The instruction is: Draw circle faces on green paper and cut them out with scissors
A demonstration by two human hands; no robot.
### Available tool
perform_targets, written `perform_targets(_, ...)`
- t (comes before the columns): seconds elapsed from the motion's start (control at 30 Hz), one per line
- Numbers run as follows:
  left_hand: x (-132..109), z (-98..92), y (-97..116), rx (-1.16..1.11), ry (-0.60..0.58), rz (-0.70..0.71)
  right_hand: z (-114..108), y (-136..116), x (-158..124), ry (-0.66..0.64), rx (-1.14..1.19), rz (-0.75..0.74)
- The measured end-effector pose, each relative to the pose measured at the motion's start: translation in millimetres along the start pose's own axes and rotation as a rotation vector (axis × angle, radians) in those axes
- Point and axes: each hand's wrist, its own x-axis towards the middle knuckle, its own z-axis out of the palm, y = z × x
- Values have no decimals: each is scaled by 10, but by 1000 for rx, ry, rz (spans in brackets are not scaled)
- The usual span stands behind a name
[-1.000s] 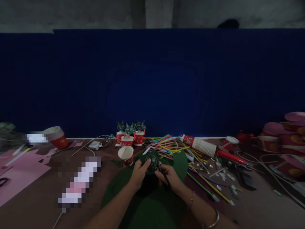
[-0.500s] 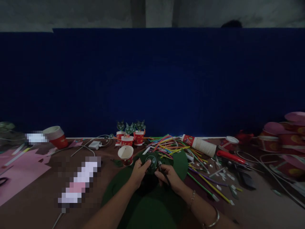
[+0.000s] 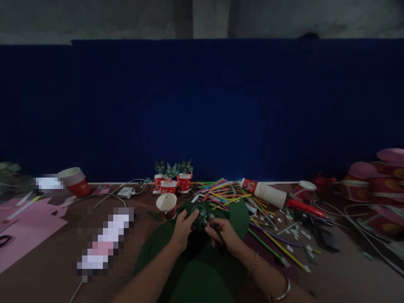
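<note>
My left hand (image 3: pixel 185 225) pinches a piece of dark green paper (image 3: pixel 199 212) with a pale outlined face drawn on it. Black-handled scissors (image 3: pixel 217 231) are gripped in my right hand (image 3: pixel 222 232), their blades against the right side of that paper. Below both hands lie larger dark green sheets (image 3: pixel 202 277). Just ahead and left stands an open paper cup (image 3: pixel 166 205). Behind it are several red paper cups (image 3: pixel 168 186) topped with green cat-like faces (image 3: pixel 172 170).
Colourful pipe cleaners (image 3: pixel 224 191) are heaped ahead, beside a toppled cup stack (image 3: pixel 268 192). A red-handled tool (image 3: pixel 306 208) and paper scraps lie rightward. Pink paper (image 3: pixel 34 227), another cup stack (image 3: pixel 75 183) and a white charger (image 3: pixel 126 192) are leftward. A blue partition (image 3: pixel 202 113) stands behind.
The green paper piece has turned slightly in my left hand, and its drawn outline has shifted a little left. My right hand with the scissors is nearly where it was.
</note>
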Motion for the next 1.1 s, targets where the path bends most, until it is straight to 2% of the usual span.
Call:
perform_targets(0.23,28,-31,-23,10,-94,105,-15,40,-1,-18,11,-1)
perform_targets(0.4,52,-56,-30,40,-113,114,-21,24,-8,-25,-1,-13)
perform_targets(0.57,38,-42,-11,16,-109,103,-17,13,-4,-17,-20,0)
perform_targets(0.8,-9,6,20,-33,-24,75,-8,26,6,-8,-32,12)
perform_targets(1.1,35,-37,-20,35,-100,128,-2,29,1,-19,1,-32)
